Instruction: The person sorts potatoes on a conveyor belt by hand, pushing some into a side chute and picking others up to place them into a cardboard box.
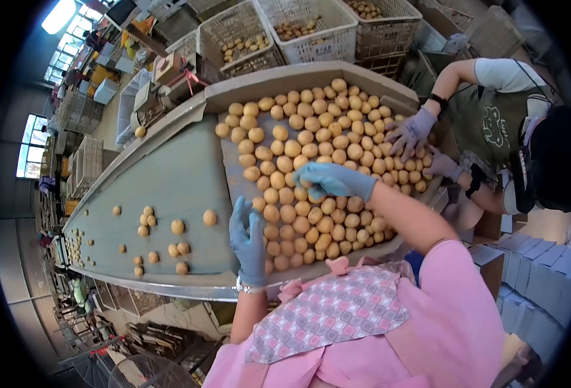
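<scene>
Produce (355, 151) crowds the surface (236, 184) right of the belt (175, 171); my left grip (247, 244) is loosely spread, my right grip (337, 180) curls over pieces, whether pinching I cannot tell; far crates (321, 49) hold more.

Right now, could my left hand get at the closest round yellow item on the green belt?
Probably yes: your left hand looks empty, and the round yellow item lies nearby on the green belt, with nothing visible between them.

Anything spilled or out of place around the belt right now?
Yes: one round tan fruit sits alone on or just beyond the conveyor's far rim, which looks odd because nearby pieces lie on the belt or in the main pile.
</scene>
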Demonstrator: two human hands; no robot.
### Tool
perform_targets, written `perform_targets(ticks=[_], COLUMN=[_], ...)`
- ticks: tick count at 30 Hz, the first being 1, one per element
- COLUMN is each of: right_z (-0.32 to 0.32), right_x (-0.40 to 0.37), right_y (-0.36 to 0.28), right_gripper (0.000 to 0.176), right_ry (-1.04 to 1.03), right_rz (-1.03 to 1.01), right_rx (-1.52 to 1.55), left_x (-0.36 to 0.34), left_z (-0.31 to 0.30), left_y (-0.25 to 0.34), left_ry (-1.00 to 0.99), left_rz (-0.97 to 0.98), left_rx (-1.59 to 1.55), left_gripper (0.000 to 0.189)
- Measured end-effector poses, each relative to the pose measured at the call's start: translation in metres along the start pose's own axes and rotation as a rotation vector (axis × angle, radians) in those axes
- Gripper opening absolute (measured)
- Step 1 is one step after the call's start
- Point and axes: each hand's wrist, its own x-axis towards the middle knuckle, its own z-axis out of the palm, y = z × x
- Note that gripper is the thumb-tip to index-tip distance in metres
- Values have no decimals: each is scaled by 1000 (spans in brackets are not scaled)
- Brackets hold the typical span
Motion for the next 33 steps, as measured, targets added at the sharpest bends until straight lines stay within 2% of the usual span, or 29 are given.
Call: perform_targets(ticks=[2, 4, 7, 10, 11, 13, 17, 18, 21, 25, 26, 29, 31, 33], right_z=[2, -21, -50, -41, -7, 49, 79, 76, 60, 62, 68, 92, 106, 104], right_x=[-22, -15, 9, 29, 21, -16, -39, -37, -16, 0, -1, -41, -31, -38], right_y=[-12, -33, -47, -50, -40, -14, 72, 75, 78, 63, 62, 18, 62, 74], right_gripper=[26, 25, 24, 39, 41, 41, 49, 49, 51, 50, 52, 56, 58, 57], right_ry=[-148, -132, 126, 504, 433, 378, 224, 181, 128, 363, 492, 256, -111, -147], right_rz=[57, 4, -110, -384, -290, -354, -830, -769, -773, -669, -648, -479, -551, -798], right_rx=[-102, -203, -174, -302, -575, -691, -1242, -1188, -1084, -1215, -1134, -1061, -1079, -1243], left_x=[2, 1, -5, 3, 2, 2, 2, 2, 1, -2, -2, -3, 2, 3], left_z=[1, 5, 2, 5, 4, 2, 2, 0, 1, 6, 5, 7, 1, 3], left_y=[-4, 1, -7, 1, 1, -2, -6, -9, -14, -15, -16, -5, -9, -5], left_ry=[-9, -22, -23, 11, 20, 43, 54, 31, -73, -128, -116, -5, 15, 28], left_rz=[-1, -19, -7, 17, 8, -7, 31, 15, -34, 87, 111, 27, 29, -5], left_rx=[17, 11, 66, 105, 107, 100, 118, 114, 140, 212, 245, 116, 109, 74], left_gripper=[47, 47, 47, 48, 49, 51, 52, 51, 50, 50, 51, 52, 51, 52])
